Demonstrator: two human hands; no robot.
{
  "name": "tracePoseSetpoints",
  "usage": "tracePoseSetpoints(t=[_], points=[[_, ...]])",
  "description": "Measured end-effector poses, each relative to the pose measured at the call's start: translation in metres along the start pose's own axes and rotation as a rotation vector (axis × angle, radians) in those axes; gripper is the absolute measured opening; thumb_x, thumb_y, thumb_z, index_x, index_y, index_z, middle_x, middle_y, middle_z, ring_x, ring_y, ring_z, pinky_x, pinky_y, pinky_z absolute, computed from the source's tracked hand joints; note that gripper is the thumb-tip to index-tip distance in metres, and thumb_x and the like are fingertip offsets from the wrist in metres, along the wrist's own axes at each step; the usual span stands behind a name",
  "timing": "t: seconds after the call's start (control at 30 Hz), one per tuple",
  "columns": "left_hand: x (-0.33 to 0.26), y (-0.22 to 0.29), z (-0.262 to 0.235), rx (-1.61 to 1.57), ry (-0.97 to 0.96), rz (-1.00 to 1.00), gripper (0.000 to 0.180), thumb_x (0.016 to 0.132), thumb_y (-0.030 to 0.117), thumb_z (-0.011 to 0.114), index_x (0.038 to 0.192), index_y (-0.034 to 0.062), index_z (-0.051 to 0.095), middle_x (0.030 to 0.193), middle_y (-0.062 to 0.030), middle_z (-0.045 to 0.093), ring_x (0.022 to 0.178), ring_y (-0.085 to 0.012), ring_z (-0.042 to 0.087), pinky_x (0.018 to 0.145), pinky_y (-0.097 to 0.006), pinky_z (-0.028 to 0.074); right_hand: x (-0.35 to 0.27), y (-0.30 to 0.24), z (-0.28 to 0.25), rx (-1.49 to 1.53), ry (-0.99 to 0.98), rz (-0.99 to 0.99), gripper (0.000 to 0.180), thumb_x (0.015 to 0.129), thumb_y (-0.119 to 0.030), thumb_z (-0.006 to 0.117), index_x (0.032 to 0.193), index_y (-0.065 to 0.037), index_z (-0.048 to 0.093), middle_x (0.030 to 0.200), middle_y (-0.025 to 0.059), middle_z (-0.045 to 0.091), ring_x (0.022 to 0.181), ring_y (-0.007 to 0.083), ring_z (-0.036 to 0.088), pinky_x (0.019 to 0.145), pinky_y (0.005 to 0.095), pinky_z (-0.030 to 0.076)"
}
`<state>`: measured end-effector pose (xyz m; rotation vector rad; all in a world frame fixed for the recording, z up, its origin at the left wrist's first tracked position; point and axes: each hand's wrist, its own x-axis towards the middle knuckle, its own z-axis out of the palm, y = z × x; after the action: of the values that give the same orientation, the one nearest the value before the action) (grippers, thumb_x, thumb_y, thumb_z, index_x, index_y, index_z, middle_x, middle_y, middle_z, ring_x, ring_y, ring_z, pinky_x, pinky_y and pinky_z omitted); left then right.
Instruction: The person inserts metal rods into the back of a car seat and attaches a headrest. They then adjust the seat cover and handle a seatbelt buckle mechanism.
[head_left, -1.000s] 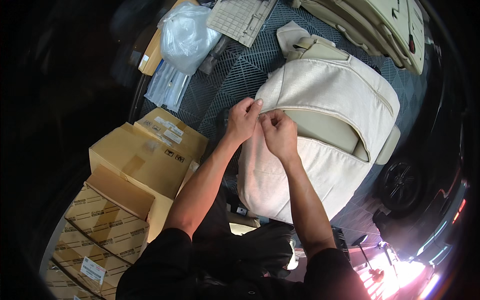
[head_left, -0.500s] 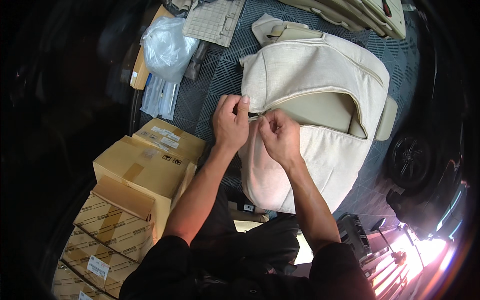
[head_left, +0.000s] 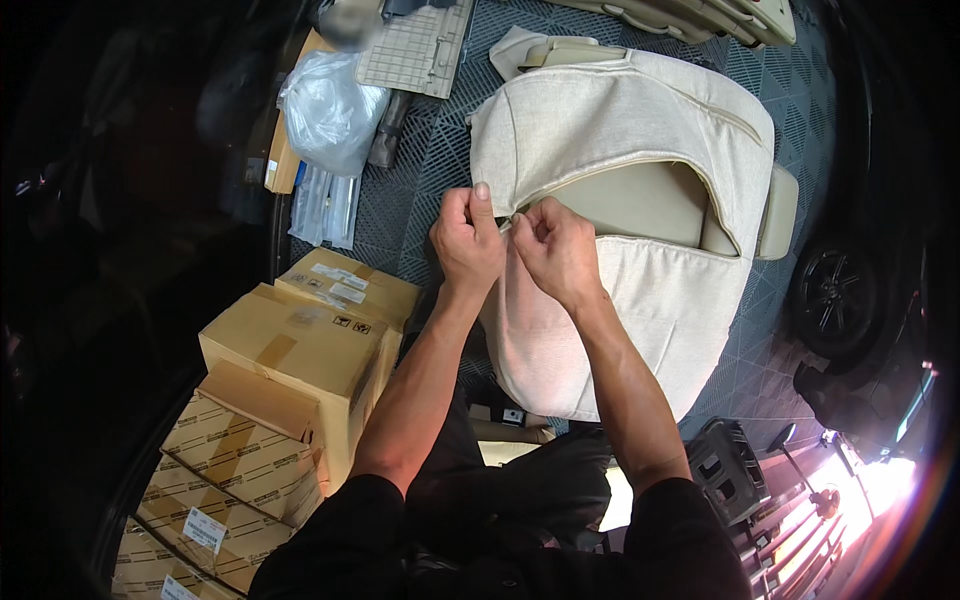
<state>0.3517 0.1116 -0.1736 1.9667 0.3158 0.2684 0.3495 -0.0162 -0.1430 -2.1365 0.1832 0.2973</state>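
Observation:
A cream fabric seat cover (head_left: pixel 620 130) is stretched over a beige car seat back (head_left: pixel 640 205) lying on the grey grid floor. A curved gap in the cover shows the smoother beige seat surface beneath. My left hand (head_left: pixel 466 240) pinches the cover's edge at the left end of that gap. Right beside it, my right hand (head_left: pixel 555 250) grips the same seam with closed fingers. Whatever small part sits between my fingertips is hidden.
Stacked cardboard boxes (head_left: pixel 300 350) stand at my left. A clear plastic bag (head_left: pixel 330 110) and a beige grid panel (head_left: pixel 415 45) lie at the upper left. More beige trim parts (head_left: pixel 690 15) lie along the top. A black crate (head_left: pixel 725 465) and a wheel (head_left: pixel 835 300) sit at the right.
The seat has shifted in view and the gap in the cover shows wider. Both hands stay together on the seam at its left end.

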Motion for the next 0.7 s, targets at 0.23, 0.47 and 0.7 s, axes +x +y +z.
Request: tracePoseSetpoints(t=[0.23, 0.47, 0.7], points=[[0.013, -0.015, -0.016, -0.134, -0.338, -0.314, 0.044, 0.099, 0.039, 0.065, 0.08, -0.0006, 0.06, 0.071, -0.0051, 0.062, 0.065, -0.0131, 0.056, 0.059, -0.034, 0.045, -0.001, 0.019, 0.007, 0.621, -0.143, 0.32, 0.014, 0.097, -0.012, 0.065, 0.087, -0.001, 0.064, 0.071, -0.0021, 0.058, 0.064, 0.0048, 0.05, 0.058, 0.0225, 0.043], [0.012, -0.017, -0.017, 0.043, -0.51, -0.484, 0.049, 0.101, 0.045, 0.058, 0.095, -0.0031, 0.065, 0.086, -0.0192, 0.069, 0.078, -0.0271, 0.065, 0.073, -0.041, 0.05, -0.002, 0.028, 0.028, 0.627, -0.156, 0.167, 0.012, 0.094, -0.012, 0.068, 0.092, -0.001, 0.064, 0.075, 0.0009, 0.06, 0.067, 0.0089, 0.054, 0.063, 0.025, 0.046], [0.02, -0.11, -0.014, 0.303, -0.202, -0.269, 0.047, 0.102, 0.039, 0.054, 0.094, -0.0068, 0.063, 0.089, -0.0317, 0.065, 0.084, -0.0472, 0.064, 0.076, -0.052, 0.047, 0.0, 0.068, -0.01, -0.106, -0.06, -0.079, 0.027, 0.09, -0.023, 0.069, 0.105, 0.0, 0.069, 0.097, 0.0185, 0.068, 0.09, 0.0306, 0.067, 0.082, 0.0415, 0.054]])
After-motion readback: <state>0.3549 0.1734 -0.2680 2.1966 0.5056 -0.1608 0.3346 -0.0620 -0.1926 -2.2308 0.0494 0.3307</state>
